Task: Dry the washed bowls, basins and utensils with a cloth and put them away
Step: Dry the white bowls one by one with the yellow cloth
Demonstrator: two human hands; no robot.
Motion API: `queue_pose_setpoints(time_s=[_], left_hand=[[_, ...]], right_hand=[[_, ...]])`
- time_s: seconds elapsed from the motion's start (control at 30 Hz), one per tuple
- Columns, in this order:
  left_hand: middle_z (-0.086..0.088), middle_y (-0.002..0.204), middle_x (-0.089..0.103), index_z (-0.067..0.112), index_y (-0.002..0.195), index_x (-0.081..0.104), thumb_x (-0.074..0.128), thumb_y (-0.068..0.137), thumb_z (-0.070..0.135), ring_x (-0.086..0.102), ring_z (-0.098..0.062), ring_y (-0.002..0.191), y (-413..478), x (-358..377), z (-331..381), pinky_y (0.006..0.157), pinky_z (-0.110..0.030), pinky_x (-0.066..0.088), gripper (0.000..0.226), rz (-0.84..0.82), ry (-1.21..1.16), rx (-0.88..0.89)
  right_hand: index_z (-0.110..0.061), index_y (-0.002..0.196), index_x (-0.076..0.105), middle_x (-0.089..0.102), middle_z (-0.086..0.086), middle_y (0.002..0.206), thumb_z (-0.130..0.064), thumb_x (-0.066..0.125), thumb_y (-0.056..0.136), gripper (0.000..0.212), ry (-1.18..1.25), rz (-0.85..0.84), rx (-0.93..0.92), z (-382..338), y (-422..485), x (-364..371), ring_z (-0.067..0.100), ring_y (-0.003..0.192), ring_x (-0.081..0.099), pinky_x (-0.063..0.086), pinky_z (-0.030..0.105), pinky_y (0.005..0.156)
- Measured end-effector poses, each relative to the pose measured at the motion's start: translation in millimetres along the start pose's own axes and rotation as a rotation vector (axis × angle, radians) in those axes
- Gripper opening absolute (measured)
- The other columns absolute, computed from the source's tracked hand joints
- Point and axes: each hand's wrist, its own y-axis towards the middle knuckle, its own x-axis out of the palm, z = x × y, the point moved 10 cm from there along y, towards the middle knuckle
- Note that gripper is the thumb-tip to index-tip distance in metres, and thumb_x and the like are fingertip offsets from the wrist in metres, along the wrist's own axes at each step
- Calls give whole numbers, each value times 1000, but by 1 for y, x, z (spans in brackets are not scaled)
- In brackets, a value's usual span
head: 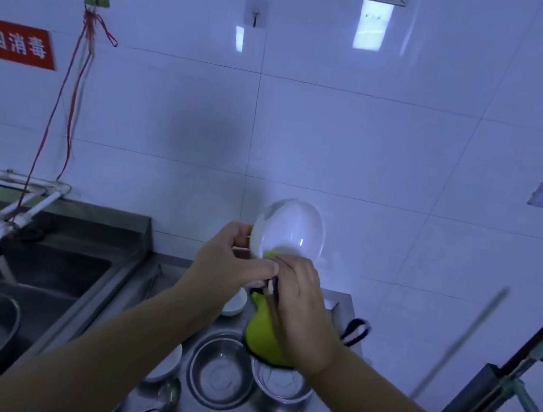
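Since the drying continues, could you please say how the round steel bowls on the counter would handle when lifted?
The round steel bowls look thin-walled, so probably light and stiff. Their glossy, perhaps wet surface may be slippery. Flat bases suggest they would slide rather than tip.

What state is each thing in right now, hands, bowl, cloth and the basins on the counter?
Left hand: gripping the white bowl's rim.
Right hand: holding the green cloth.
White bowl: lifted, tilted on edge.
Green cloth: hanging, touching the bowl's lower edge.
Steel basins: upright on the counter.
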Motion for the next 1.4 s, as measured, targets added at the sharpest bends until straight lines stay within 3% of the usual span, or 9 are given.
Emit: queue_pose_setpoints(time_s=[0.13, 0.27, 0.47, 0.6, 0.83, 0.97, 1.17, 1.23, 1.4], left_hand=[[-8, 77, 68, 13, 93, 66, 75, 60, 3, 65, -15, 61, 5, 0, 18, 54, -22, 51, 36, -118, 175, 23], [-11, 86, 72, 16, 93, 68, 76, 47, 26, 67, -19, 73, 11, -2, 34, 66, -28, 55, 48, -243, 290, 55], [1, 96, 73, 21, 106, 63, 78, 56, 19, 68, -12, 92, 4, 8, 11, 74, -24, 54, 52, -90, 47, 159], [5, 91, 73, 33, 95, 67, 75, 57, 18, 69, -13, 89, 4, 5, 17, 78, -31, 56, 41, -43, 77, 199], [5, 79, 73, 27, 88, 69, 74, 51, 23, 67, -5, 73, 12, 8, 47, 68, -18, 53, 37, -276, 329, 194], [7, 92, 74, 26, 97, 66, 74, 65, 12, 68, -7, 89, 13, 9, 38, 76, -19, 52, 36, -179, 67, 205], [3, 93, 73, 28, 97, 68, 70, 66, 19, 67, -11, 88, 4, 17, 36, 76, -25, 53, 32, -133, 46, 275], [-3, 90, 73, 30, 86, 72, 70, 62, 24, 66, -13, 83, 3, 18, 47, 78, -31, 52, 25, -151, 126, 283], [-11, 87, 71, 18, 88, 72, 69, 59, 38, 64, -14, 79, 11, 23, 63, 79, -33, 50, 35, -355, 313, 228]], right_hand=[[-5, 122, 48, 51, 9, 115, -10, 39, 100, 24, -82, 7, -174, -1, -6, -4, 24, 103, 52, 42, 33, 94], [-4, 114, 51, 54, 9, 110, -5, 50, 95, 20, -211, -37, -425, 2, -6, -11, 26, 97, 55, 44, 36, 94], [-10, 110, 53, 63, 8, 97, -6, 39, 91, 24, -73, 126, -68, 3, 11, -21, 23, 89, 54, 43, 34, 81], [-8, 114, 51, 64, 13, 98, -5, 36, 94, 25, 25, 194, 25, 2, 5, -17, 20, 92, 52, 43, 30, 83], [-2, 114, 52, 66, 16, 101, -3, 52, 94, 20, -223, 7, -478, 7, 0, -20, 29, 95, 59, 48, 42, 91], [-6, 114, 50, 65, 13, 95, -1, 49, 89, 26, -155, 63, -205, 13, 18, -29, 27, 89, 54, 44, 37, 84], [-8, 118, 49, 65, 12, 99, -6, 36, 95, 26, -15, 186, -21, 0, 13, -38, 21, 93, 52, 42, 29, 84], [-6, 121, 48, 65, 14, 101, -13, 32, 101, 26, -24, 124, -121, 1, 8, -39, 23, 95, 53, 42, 30, 87], [-3, 115, 52, 67, 15, 102, -1, 58, 91, 25, -286, 2, -490, 12, 0, -40, 30, 95, 59, 47, 40, 91]])
